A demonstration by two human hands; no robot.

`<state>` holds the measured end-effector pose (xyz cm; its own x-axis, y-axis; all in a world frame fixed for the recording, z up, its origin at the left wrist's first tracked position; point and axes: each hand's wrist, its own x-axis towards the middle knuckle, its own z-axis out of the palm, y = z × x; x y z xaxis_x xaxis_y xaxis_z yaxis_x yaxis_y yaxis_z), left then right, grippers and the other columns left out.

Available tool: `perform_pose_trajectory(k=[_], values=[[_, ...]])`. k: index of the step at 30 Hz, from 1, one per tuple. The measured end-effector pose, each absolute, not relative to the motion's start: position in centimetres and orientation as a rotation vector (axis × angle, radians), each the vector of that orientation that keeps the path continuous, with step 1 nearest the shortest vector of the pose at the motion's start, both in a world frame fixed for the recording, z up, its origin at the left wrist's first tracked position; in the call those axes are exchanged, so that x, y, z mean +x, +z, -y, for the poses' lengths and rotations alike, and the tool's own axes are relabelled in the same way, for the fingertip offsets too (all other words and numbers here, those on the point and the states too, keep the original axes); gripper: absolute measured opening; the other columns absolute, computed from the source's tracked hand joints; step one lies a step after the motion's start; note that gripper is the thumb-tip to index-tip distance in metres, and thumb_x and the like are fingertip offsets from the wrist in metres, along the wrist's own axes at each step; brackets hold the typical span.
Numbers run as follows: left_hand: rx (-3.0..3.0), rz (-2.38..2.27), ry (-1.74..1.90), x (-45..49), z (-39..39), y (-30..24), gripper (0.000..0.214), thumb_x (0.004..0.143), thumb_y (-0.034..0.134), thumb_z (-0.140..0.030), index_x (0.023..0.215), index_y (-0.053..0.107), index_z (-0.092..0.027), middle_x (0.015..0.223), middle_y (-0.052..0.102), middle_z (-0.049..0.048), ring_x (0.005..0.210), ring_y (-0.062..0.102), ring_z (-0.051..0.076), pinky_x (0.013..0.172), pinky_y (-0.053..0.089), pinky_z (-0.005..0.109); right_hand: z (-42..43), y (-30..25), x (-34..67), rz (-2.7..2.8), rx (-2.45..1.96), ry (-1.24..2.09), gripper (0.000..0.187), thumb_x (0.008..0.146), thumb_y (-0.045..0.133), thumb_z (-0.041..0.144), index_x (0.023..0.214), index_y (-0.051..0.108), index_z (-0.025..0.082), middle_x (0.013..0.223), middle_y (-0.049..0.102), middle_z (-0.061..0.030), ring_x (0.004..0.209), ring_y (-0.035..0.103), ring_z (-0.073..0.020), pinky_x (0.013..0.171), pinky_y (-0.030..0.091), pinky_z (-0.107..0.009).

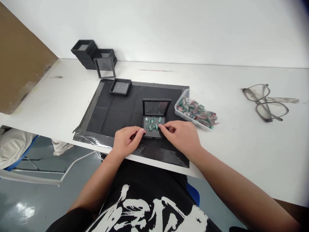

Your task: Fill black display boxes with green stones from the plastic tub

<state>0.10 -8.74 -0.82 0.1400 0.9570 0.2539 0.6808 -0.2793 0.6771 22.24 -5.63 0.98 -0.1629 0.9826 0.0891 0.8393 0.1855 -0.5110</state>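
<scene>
A small black display box (154, 135) stands with its clear-windowed lid (156, 108) raised on the black mat. Several glossy green press-on nails (150, 128) lie inside it. My left hand (127, 138) is closed at the box's front left corner, thumb and forefinger pinched on its edge. From the right, my right hand (182, 133) reaches over the box's side, thumb and forefinger together at a green nail near the right edge. Whether that nail is lifted or only touched is too small to see.
Right of the box, a clear plastic tub (187, 117) holds several wrapped green and reddish pieces. Behind are an open black frame box (120, 87), a windowed lid (105, 67) and stacked black boxes (87, 53). Glasses (264, 101) lie far right on the white table (231, 138).
</scene>
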Motion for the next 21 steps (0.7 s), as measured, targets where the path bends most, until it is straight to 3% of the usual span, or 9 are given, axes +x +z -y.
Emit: perform_pose_trajectory(k=[4, 7, 9, 21], values=[[2.005, -1.588, 0.916, 0.1, 8.7, -0.9, 0.032, 0.098, 0.052, -0.040, 0.089, 0.076, -0.021, 0.071, 0.073, -0.0009, 0.064, 0.064, 0.010, 0.065, 0.046, 0.022, 5.4, 1.3, 22.6, 2.051, -1.675, 0.502, 0.044, 0.094, 0.053, 0.044, 0.063, 0.071, 0.020, 0.055, 0.063, -0.0021, 0.053, 0.054, -0.0153, 0.055, 0.032, -0.030], [2.011, -1.580, 0.903, 0.2, 8.6, -0.9, 0.033, 0.098, 0.051, -0.041, 0.088, 0.076, -0.021, 0.070, 0.072, -0.0006, 0.063, 0.063, 0.010, 0.064, 0.046, 0.023, 5.3, 1.0, 23.0, 2.104, -1.570, 0.538, 0.030, 0.094, 0.053, 0.036, 0.092, 0.080, 0.023, 0.071, 0.072, -0.0023, 0.060, 0.060, -0.0156, 0.058, 0.038, -0.028], [2.012, -1.571, 0.913, 0.2, 8.6, -0.9, 0.033, 0.098, 0.051, -0.041, 0.088, 0.075, -0.021, 0.073, 0.074, 0.0002, 0.066, 0.065, 0.011, 0.066, 0.047, 0.024, 5.3, 0.6, 23.2, 2.170, -1.532, 0.528, 0.031, 0.094, 0.052, 0.030, 0.108, 0.079, 0.026, 0.080, 0.075, -0.0020, 0.062, 0.062, -0.0152, 0.058, 0.039, -0.028], [1.997, -1.556, 0.917, 0.1, 8.5, -0.8, 0.030, 0.098, 0.052, -0.037, 0.088, 0.076, -0.021, 0.078, 0.076, 0.0001, 0.070, 0.067, 0.011, 0.070, 0.048, 0.022, 6.1, 1.2, 23.3, 2.261, -1.506, 0.526, 0.036, 0.091, 0.052, 0.024, 0.117, 0.077, 0.028, 0.082, 0.074, 0.0008, 0.054, 0.055, -0.0107, 0.053, 0.037, -0.027]])
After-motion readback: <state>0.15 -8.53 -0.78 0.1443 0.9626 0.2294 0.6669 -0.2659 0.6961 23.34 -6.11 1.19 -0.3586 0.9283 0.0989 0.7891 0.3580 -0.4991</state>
